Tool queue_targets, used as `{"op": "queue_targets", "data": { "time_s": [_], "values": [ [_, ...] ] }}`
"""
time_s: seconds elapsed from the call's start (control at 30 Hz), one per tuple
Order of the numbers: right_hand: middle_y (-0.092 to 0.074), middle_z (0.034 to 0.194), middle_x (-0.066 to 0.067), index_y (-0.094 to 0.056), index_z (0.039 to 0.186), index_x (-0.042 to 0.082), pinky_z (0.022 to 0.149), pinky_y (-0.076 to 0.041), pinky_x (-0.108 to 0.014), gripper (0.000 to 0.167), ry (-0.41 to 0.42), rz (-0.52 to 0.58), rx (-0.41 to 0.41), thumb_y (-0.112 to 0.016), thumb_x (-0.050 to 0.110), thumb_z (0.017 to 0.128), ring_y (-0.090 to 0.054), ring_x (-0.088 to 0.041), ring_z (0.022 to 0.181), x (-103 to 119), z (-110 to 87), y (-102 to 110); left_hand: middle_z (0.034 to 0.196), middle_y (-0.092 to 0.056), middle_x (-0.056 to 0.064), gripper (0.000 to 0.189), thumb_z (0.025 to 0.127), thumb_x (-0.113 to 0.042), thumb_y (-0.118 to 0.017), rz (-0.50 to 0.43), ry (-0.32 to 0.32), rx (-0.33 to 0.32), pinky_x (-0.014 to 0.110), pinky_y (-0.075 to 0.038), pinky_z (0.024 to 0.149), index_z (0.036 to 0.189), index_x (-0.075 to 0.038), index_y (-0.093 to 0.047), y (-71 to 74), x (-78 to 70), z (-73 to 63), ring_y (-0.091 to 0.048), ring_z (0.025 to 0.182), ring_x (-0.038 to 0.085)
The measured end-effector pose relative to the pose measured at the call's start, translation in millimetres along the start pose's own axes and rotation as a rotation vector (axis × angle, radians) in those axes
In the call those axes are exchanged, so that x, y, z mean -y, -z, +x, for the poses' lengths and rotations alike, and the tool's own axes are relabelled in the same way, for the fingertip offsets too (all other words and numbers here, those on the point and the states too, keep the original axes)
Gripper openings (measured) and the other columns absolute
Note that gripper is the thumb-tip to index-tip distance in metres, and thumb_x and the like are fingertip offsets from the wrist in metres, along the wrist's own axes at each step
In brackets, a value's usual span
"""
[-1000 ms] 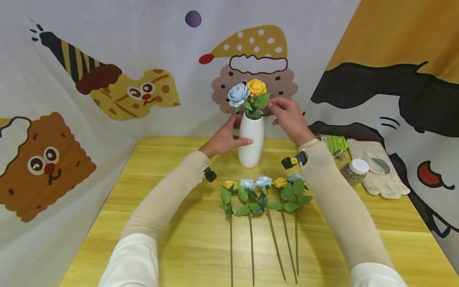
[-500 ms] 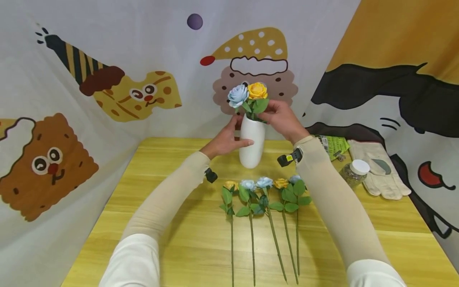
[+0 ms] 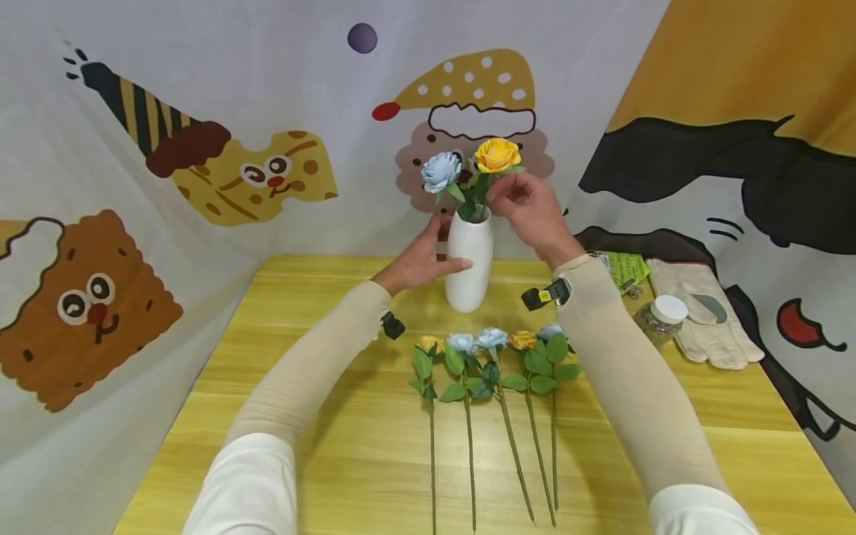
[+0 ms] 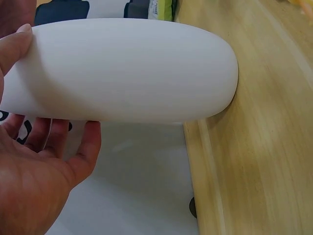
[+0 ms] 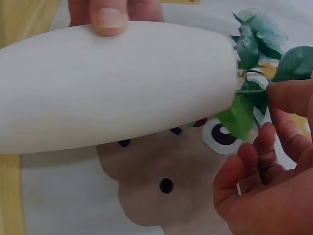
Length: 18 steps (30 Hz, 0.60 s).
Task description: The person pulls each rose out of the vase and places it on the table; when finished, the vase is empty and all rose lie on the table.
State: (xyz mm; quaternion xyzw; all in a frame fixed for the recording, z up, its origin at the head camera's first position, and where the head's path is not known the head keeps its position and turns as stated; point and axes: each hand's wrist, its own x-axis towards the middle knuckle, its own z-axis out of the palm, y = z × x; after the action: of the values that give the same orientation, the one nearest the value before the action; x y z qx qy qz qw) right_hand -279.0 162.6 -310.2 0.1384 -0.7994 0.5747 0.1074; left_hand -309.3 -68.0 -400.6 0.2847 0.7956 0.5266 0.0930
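A white vase (image 3: 468, 264) stands upright near the table's back edge. My left hand (image 3: 421, 256) grips its side, with the thumb across the front; in the left wrist view, several fingers (image 4: 88, 147) touch the opposite side. A blue rose (image 3: 441, 172) and a yellow rose (image 3: 498, 156) rise from the mouth. My right hand (image 3: 531, 212) is at the right of the mouth. In the right wrist view its thumb and forefinger pinch a green stem (image 5: 250, 92) just above the rim. The stems' lower ends are hidden inside the vase.
Several blue and yellow roses (image 3: 493, 339) lie in a row in front of the vase, stems toward me. At the right are a lidded jar (image 3: 662, 319), pale work gloves (image 3: 705, 316) and a green packet (image 3: 625, 271). A printed cloth (image 3: 301, 74) hangs behind the table.
My right hand first moved in toward the vase's mouth. The yellow rose has since shifted up and right, away from the blue one. My left hand stays on the vase.
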Motion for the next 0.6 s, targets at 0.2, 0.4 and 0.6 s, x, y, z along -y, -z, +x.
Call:
{"op": "queue_targets", "data": {
  "time_s": [0.2, 0.4, 0.6],
  "values": [
    [-0.064, 0.097, 0.004, -0.068, 0.107, 0.006, 0.072, -0.051, -0.023, 0.008, 0.009, 0.072, -0.042, -0.062, 0.007, 0.103, -0.059, -0.016, 0.086, 9, -6.0, 8, 0.153, -0.044, 0.008, 0.086, 0.093, -0.034, -0.084, -0.001, -0.01, -0.007, 0.044, -0.056, 0.108, 0.156, -0.015, -0.027, 1.0, -0.4, -2.1, -0.051, 0.138, 0.024],
    [-0.067, 0.096, 0.001, -0.063, 0.106, 0.01, 0.073, -0.059, -0.025, 0.007, 0.052, 0.205, -0.072, -0.062, 0.003, 0.104, -0.067, -0.018, 0.089, 11, -9.1, 11, 0.153, -0.044, 0.01, 0.089, 0.093, -0.035, -0.084, 0.001, -0.008, 0.006, 0.045, -0.056, 0.109, 0.157, -0.013, -0.026, 1.3, -0.1, -1.6, -0.05, 0.139, 0.025],
    [-0.069, 0.097, 0.002, -0.067, 0.113, 0.01, 0.073, -0.062, -0.025, 0.011, 0.164, 0.195, -0.14, -0.064, 0.004, 0.103, -0.071, -0.015, 0.085, 11, -13.7, 10, 0.153, -0.044, 0.009, 0.09, 0.092, -0.036, -0.085, 0.01, -0.003, 0.006, 0.046, -0.056, 0.109, 0.157, -0.013, -0.026, 1.9, 0.6, -1.1, -0.05, 0.138, 0.026]
  ]
}}
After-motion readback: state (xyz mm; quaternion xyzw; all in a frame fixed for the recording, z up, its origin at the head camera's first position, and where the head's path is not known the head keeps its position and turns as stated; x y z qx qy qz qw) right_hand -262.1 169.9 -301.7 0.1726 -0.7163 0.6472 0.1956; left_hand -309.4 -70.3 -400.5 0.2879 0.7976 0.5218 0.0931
